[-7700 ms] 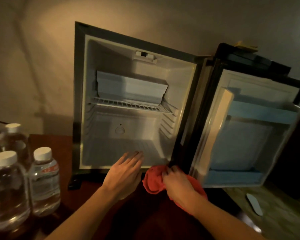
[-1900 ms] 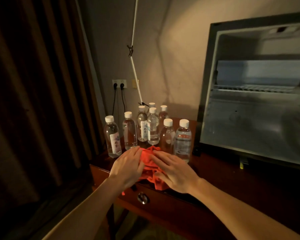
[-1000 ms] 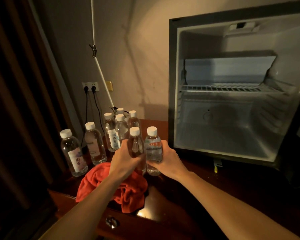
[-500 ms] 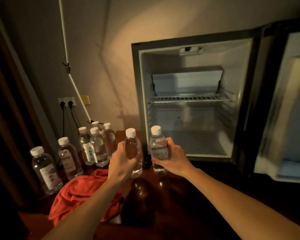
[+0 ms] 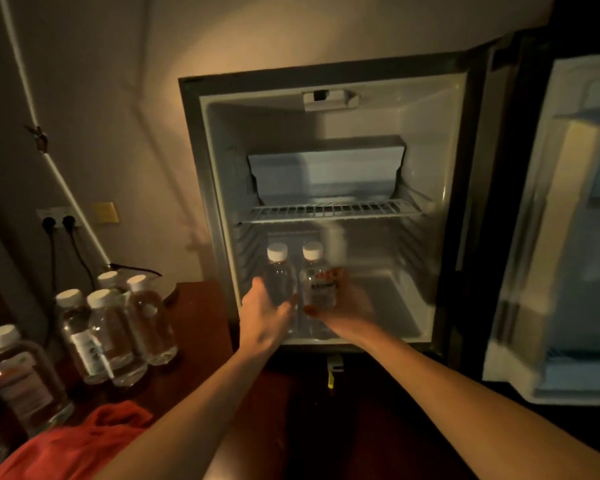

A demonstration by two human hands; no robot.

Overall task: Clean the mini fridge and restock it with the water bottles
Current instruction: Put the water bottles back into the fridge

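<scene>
- We hold two water bottles upright, side by side, at the mouth of the mini fridge (image 5: 326, 188): our left hand (image 5: 267, 311) wraps one bottle (image 5: 280, 282), our right hand (image 5: 340, 303) the other bottle (image 5: 317, 284).
- Fingers of both hands are curled round the bottles' lower bodies.
- Their long axes stand vertical, caps below the wire shelf (image 5: 333, 209); the fridge floor lies just ahead, so we judge a short push forward comes next.
- The remaining bottles (image 5: 118, 327) wait on the surface (image 5: 201, 327) to the left.

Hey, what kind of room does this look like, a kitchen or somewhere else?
Probably a hotel room rather than a kitchen: a small mini fridge stands open on a dark wooden cabinet, a cluster of small water bottles waits beside it, and plugs sit in a wall socket.
</scene>
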